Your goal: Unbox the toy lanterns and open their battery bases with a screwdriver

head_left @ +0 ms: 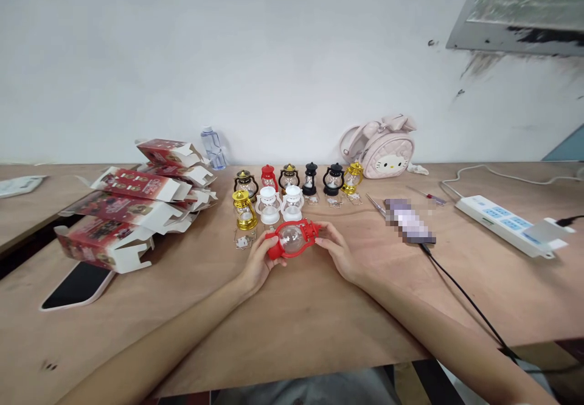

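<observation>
Holding red lantern (293,238) sideways, between both hands (260,262) (336,253)

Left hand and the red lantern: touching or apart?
Touching. The head view shows the left hand with its fingers wrapped on one end of the red lantern, no gap visible; the right hand holds the other end.

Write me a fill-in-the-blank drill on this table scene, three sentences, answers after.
1. Both the left hand and the right hand hold a small lantern whose colour is ____.
2. The held lantern lies on its ____ rather than standing upright.
3. The stack of opened red-and-white boxes sits on the ____ side of the table.

Missing words: red; side; left
</observation>
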`<state>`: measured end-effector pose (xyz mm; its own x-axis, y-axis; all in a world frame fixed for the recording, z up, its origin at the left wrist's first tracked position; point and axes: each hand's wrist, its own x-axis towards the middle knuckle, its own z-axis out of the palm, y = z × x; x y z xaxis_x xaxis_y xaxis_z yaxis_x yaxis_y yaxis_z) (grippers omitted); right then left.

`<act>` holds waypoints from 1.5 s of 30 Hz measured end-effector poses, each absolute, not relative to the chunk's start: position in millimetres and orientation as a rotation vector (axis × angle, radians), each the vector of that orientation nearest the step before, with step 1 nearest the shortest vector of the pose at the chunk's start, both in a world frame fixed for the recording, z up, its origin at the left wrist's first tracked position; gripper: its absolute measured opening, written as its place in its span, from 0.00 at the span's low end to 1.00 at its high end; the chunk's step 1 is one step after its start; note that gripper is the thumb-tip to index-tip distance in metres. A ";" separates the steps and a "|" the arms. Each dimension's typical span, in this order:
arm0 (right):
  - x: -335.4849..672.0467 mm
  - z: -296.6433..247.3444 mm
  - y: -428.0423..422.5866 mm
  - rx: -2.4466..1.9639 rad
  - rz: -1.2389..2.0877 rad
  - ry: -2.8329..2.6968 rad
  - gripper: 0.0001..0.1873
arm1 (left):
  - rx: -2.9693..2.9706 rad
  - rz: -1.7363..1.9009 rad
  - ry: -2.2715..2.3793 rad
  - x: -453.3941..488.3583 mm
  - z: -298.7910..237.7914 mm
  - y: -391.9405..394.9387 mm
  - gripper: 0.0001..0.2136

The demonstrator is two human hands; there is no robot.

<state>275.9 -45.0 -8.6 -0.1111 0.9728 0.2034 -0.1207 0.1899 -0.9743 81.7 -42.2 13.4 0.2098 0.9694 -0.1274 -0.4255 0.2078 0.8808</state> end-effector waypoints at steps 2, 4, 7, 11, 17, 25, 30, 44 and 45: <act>275.3 -7.8 -43.8 -0.896 1.258 -1.257 0.21 | 0.822 1.125 0.809 81.1 15.0 -42.0 0.15; 275.1 -4.4 -42.9 -0.841 1.445 -1.188 0.22 | 0.811 1.110 0.798 80.2 15.5 -41.8 0.15; 276.1 1.8 -42.0 -0.789 1.713 -1.019 0.21 | 0.827 1.058 0.792 79.5 13.6 -41.4 0.16; 275.7 2.4 -41.1 -0.810 1.736 -0.892 0.12 | 0.878 1.087 0.818 81.7 9.8 -42.5 0.16; 271.5 0.8 -43.4 -0.810 1.656 -0.989 0.19 | 0.875 1.253 0.918 87.6 11.7 -48.2 0.17; 272.0 -2.0 -45.6 -0.877 1.615 -1.113 0.21 | 0.956 0.990 0.884 82.0 11.6 -39.4 0.18; 268.8 -4.7 -45.8 -0.952 1.499 -1.178 0.18 | 1.080 0.950 0.854 80.6 8.0 -40.5 0.19; 273.2 -5.3 -50.1 -1.128 0.986 -1.541 0.09 | 1.072 1.000 0.899 83.2 9.0 -43.3 0.20; 272.8 -3.9 -52.1 -1.128 0.930 -1.573 0.08 | 1.056 0.994 0.897 82.9 8.9 -42.7 0.20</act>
<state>272.8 -52.1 -3.9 -0.1186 0.9575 0.2628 0.2315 0.2840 -0.9304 82.9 -42.7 8.9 0.3005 0.9472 -0.1119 -0.2086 0.1797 0.9614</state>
